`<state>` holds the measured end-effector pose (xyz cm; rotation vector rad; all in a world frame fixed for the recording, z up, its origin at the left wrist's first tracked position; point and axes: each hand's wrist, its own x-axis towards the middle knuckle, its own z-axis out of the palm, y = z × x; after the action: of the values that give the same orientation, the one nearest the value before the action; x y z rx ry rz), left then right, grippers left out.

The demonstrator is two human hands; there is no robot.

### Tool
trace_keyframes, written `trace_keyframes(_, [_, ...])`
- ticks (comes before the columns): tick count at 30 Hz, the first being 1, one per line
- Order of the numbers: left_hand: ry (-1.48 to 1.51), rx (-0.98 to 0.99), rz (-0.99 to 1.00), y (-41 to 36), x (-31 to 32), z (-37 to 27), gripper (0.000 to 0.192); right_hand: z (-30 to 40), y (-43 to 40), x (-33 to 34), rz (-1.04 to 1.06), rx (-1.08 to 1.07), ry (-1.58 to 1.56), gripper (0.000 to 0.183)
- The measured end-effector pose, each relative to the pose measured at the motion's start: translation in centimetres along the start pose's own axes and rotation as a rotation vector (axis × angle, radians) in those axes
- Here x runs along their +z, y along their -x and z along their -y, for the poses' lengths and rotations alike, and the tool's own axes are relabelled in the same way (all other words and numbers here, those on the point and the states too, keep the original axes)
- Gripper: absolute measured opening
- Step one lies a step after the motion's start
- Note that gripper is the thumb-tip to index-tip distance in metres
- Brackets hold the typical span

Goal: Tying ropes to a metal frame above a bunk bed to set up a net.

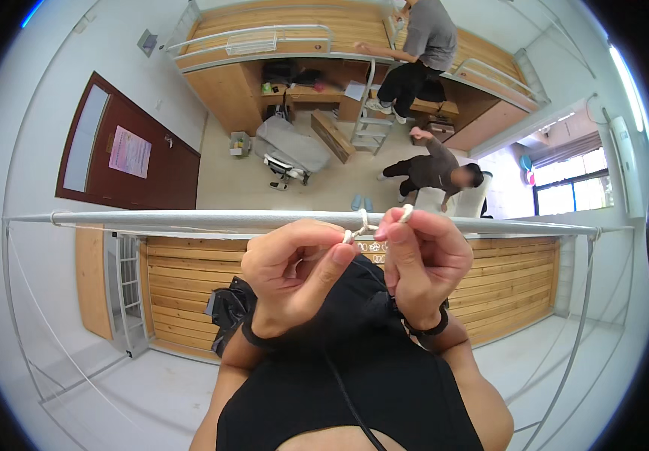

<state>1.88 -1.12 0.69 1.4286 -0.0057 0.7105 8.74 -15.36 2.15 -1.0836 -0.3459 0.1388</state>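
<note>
A white cord (365, 225) loops around a horizontal metal rail (200, 217) right in front of me, with a crossing or knot below the rail. My left hand (296, 276) pinches one end of the cord between thumb and forefinger. The other end is held by my right hand (429, 259), and its tip sticks up above the fingers. Both hands are close together, just on my side of the rail. Dark bands circle both wrists.
Slatted wooden bunk boards (189, 282) lie under me, with a black bag (233, 310) at left. A person (426, 42) is on the ladder (371, 127) of the opposite bunk. Another person (437, 168) is on the floor below. A covered chair (290, 146) and long cardboard box (331, 135) stand there.
</note>
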Motion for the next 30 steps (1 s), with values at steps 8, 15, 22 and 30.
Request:
trace_keyframes(8, [0.214,-0.073,0.176,0.5,0.8,-0.9,0.012,-0.8,0.9,0.6,0.075,-0.115,0.18,0.021])
trace_keyframes(15, [0.052,-0.071,0.099,1.3,2.1,-0.5,0.032,-3.0,-0.6,0.9,-0.016,-0.4,0.248,0.021])
trace_keyframes(22, [-0.028,0.034,0.018,0.5,3.2,-0.2,0.039,-1.4,-0.4,1.4,-0.149,-0.286,0.11,0.009])
trace_keyframes(30, [-0.127,0.11,-0.051,0.8,1.8,0.2,0.042,-1.5,0.9,1.8,-0.089,-0.194,-0.115,0.007])
